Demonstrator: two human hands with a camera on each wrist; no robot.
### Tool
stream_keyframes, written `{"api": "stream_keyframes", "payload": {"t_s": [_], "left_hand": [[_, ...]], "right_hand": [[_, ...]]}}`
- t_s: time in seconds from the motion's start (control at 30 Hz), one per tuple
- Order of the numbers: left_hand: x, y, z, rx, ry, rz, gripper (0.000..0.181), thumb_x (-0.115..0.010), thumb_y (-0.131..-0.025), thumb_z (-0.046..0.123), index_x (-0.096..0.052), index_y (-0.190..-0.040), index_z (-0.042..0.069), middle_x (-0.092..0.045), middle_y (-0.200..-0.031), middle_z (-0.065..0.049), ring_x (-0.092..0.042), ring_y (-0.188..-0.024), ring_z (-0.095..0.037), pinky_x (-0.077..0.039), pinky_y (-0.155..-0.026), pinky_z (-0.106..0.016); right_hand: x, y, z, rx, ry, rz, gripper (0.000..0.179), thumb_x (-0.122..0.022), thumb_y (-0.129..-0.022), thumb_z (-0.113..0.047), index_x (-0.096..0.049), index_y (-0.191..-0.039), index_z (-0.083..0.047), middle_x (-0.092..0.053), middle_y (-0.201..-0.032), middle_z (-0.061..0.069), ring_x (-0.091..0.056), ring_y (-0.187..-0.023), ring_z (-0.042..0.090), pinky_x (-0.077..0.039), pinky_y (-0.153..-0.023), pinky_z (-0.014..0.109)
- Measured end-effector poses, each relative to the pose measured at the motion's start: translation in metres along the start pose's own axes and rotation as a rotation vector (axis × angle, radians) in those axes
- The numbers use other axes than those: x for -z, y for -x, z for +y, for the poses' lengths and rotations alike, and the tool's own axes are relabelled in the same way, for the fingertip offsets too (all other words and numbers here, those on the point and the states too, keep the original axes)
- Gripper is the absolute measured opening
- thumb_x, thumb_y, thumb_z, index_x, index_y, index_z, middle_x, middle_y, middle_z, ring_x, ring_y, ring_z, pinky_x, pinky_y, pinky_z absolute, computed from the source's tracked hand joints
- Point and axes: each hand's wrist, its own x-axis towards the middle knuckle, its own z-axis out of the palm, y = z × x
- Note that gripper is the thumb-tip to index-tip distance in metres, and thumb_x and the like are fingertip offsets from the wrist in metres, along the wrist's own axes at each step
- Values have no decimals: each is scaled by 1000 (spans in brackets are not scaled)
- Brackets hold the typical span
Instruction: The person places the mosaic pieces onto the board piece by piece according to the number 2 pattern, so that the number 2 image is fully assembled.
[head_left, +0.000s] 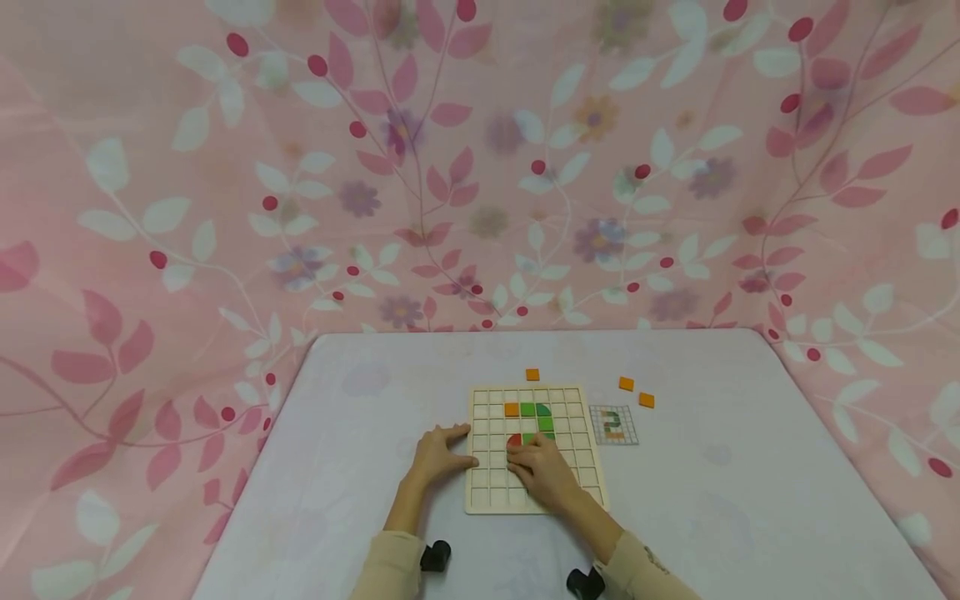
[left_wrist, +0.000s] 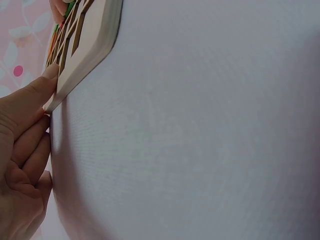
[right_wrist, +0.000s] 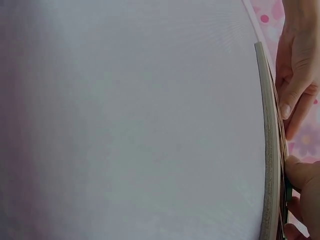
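A pale wooden grid board (head_left: 482,492) lies on the white table. My left hand (head_left: 437,454) rests at its left edge, thumb and index finger spread apart; in the left wrist view the thumb lies on the rim. Over the board's middle, my right hand (head_left: 549,473) has its fingertips down at the cells, just below a red rounded tile (head_left: 513,439). A dark green tile (right_wrist: 288,190) shows between its thumb and fingers in the right wrist view; its shape is mostly hidden. An orange tile (head_left: 512,410), green squares (head_left: 528,409) and a green rounded tile (head_left: 543,410) sit in the upper cells.
A small pattern card (head_left: 613,425) lies right of the board. Loose orange tiles lie about: one tile (head_left: 532,375) behind the board, another tile (head_left: 626,383) and a third tile (head_left: 647,401) near the card. Pink floral cloth (head_left: 487,167) hangs behind the table.
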Motion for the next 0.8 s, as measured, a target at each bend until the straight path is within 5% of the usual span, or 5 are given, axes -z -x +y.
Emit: {"api": "stream_keyframes", "payload": {"t_s": [0.27, 0.5, 0.8], "left_hand": [[0, 0, 0, -1, -1, -2, 65, -83, -66, 30, -63, -122, 4, -60, -124, -15, -50, -120, -41, -37, -99, -56], [0, 0, 3, 18, 4, -2, 65, -83, -66, 29, -62, -123, 5, -60, -125, -14, -49, -122, -40, -35, -101, -56], [1, 1, 3, 28, 10, -10, 65, -83, -67, 28, -62, -124, 5, -59, -126, -14, -47, -123, -41, -34, -102, -57]], "right_hand": [[0, 4, 3, -44, 41, 28, 14, -79, -74, -16, -77, -86, -9, -71, -97, 5, -56, -87, 22, -45, -73, 40], [1, 5, 6, -57, 38, 110, 23, -83, -66, -23, -77, -82, -8, -63, -80, 1, -52, -77, 18, -43, -65, 35], [7, 4, 6, -152, -2, -44, 13, -77, -75, -17, -77, -86, -10, -65, -83, 0, -54, -84, 18, -37, -70, 36]]}}
